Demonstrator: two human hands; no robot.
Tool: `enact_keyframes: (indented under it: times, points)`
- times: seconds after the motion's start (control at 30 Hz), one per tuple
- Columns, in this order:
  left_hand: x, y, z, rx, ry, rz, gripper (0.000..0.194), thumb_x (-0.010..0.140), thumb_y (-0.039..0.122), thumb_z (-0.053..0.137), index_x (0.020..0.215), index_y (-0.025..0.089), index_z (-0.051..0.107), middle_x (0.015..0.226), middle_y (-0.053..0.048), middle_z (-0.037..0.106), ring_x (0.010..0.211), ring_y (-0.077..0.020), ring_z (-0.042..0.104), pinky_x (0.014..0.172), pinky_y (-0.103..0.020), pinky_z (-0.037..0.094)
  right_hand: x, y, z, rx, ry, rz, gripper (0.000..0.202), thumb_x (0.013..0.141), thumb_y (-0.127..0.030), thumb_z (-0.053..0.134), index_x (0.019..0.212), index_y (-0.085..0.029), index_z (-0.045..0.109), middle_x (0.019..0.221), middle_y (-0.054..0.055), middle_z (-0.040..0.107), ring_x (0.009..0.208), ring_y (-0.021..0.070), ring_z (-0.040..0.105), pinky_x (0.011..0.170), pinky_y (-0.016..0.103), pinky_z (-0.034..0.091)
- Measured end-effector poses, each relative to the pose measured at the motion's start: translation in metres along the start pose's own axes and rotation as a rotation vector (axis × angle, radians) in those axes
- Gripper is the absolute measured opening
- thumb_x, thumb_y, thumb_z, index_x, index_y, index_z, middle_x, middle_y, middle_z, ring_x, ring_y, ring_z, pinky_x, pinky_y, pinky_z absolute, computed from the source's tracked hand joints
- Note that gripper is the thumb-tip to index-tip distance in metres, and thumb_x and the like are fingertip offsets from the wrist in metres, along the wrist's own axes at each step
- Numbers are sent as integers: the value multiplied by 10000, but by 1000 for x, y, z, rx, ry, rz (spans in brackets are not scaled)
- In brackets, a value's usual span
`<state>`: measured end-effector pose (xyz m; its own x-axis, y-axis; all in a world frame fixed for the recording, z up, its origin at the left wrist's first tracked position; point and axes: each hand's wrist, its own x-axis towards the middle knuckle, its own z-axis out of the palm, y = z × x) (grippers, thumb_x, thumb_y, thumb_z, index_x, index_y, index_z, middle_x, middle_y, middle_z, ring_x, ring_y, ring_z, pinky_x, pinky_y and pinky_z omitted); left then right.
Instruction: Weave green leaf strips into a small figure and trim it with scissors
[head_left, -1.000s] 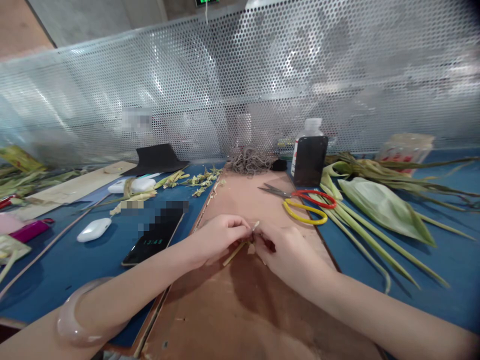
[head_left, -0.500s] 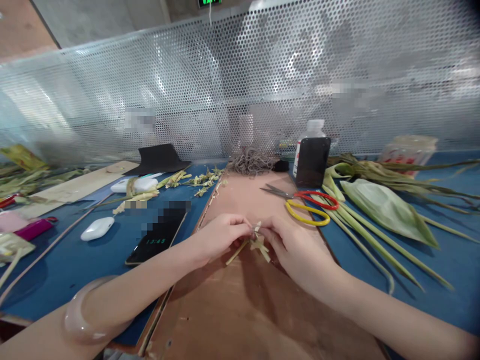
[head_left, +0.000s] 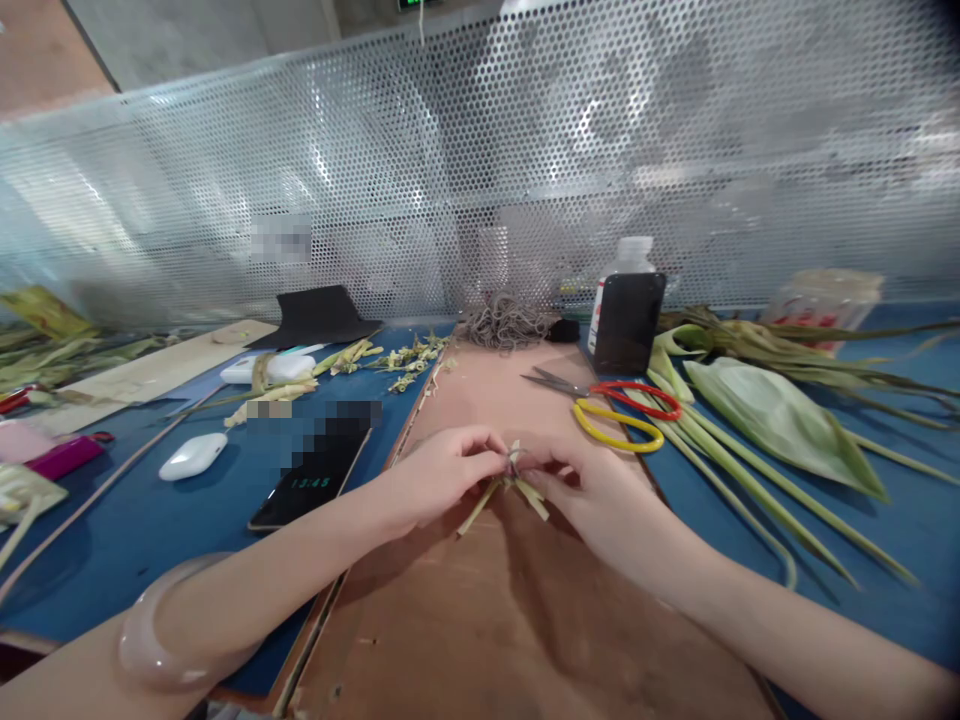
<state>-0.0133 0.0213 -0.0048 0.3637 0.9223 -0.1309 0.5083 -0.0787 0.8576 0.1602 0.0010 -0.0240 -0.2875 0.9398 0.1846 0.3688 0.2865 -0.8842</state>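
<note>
Both hands meet above the brown board over a small piece of folded pale green leaf strips. My left hand is closed in a pinch on the left side of this piece. Thumb and forefinger of my right hand close on its right side. Loose strip ends stick out below the fingers, and a short tip points up between them. A thin greyish strand seems to show at the fingertips, too small to be sure of. The fingers hide the middle of the piece.
Scissors with red and yellow handles lie beyond my right hand. Green leaves and stalks spread at right, near a propped black phone. Grey cord is heaped behind. Another phone and a white case lie left.
The leaf strip piece has turned a little between the fingers, its lower ends now more spread. My right fingertips have shifted slightly across its front. Both hands keep their pinch.
</note>
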Motion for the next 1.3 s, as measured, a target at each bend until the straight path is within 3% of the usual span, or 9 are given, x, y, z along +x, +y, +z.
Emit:
enact_keyframes:
  times: [0.17, 0.5, 0.77, 0.9, 1.1, 1.3]
  points:
    - [0, 0, -1, -2, -9, 4, 186, 799, 337, 496, 818, 190, 609, 715, 17, 554, 638, -120, 480, 587, -232, 364, 1, 1, -2, 48, -4, -9, 206, 821, -148, 515, 902, -175, 702, 773, 19, 680, 644, 123, 561, 555, 222, 401]
    - [0, -5, 0, 63, 3, 0, 227, 804, 367, 485, 829, 184, 617, 725, -4, 572, 651, -136, 486, 569, -230, 356, 6, 4, -1, 104, 6, 44, 77, 757, -177, 605, 757, -156, 679, 735, 16, 697, 668, 136, 611, 623, 232, 450]
    - [0, -7, -1, 40, -10, 8, 208, 819, 360, 482, 828, 190, 600, 741, -3, 575, 654, -130, 489, 586, -231, 375, 5, 7, -4, 80, -72, -28, 187, 802, -148, 527, 822, -196, 706, 818, 3, 707, 776, 165, 629, 709, 266, 467]
    - [0, -6, 0, 52, 3, 1, 216, 817, 373, 487, 817, 188, 598, 704, 4, 556, 619, -123, 480, 537, -217, 353, 6, 8, -4, 119, -69, 6, 153, 783, -152, 563, 818, -191, 707, 859, 15, 717, 832, 171, 645, 777, 280, 472]
    - [-2, -6, -1, 87, -6, -14, 215, 814, 384, 486, 817, 195, 589, 647, 23, 533, 519, -100, 431, 449, -201, 300, 9, 9, -1, 122, -22, 82, 86, 760, -237, 629, 794, -168, 666, 737, 17, 694, 659, 140, 617, 616, 245, 463]
    - [-1, -4, -2, 102, -32, 17, 193, 818, 367, 484, 818, 195, 572, 653, 27, 516, 517, -93, 422, 455, -187, 319, 11, 12, -4, 65, -83, 38, 102, 773, -246, 605, 782, -181, 684, 722, 3, 684, 671, 148, 590, 631, 259, 439]
